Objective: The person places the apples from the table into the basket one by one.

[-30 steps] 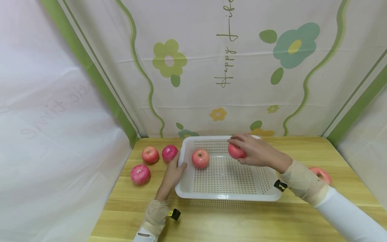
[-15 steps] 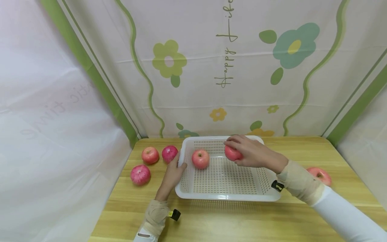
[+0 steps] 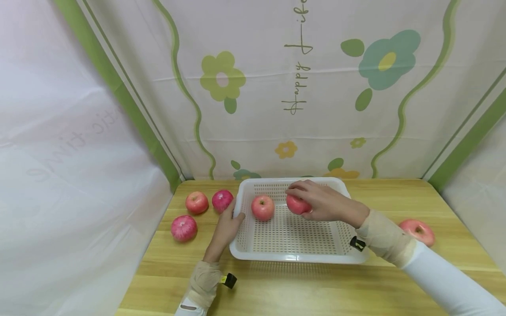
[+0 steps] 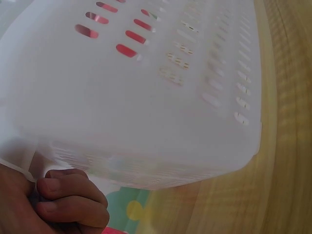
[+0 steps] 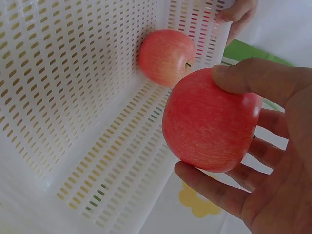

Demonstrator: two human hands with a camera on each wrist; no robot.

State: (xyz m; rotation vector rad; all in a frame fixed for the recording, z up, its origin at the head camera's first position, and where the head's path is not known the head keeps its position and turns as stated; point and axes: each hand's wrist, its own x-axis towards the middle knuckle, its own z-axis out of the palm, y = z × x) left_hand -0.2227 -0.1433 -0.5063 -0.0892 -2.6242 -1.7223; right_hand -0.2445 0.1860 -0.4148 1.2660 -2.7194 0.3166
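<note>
Carrying the apple (image 3: 297,204) further left over the basket (image 3: 294,256)

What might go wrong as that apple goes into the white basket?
The right hand holds an apple close to the apple already in the basket; set down carelessly, the two may knock and bruise. The basket looks light, and only the left hand at its rim steadies it, so a bump might slide it. The loose apples on the table could roll if jolted.
</note>
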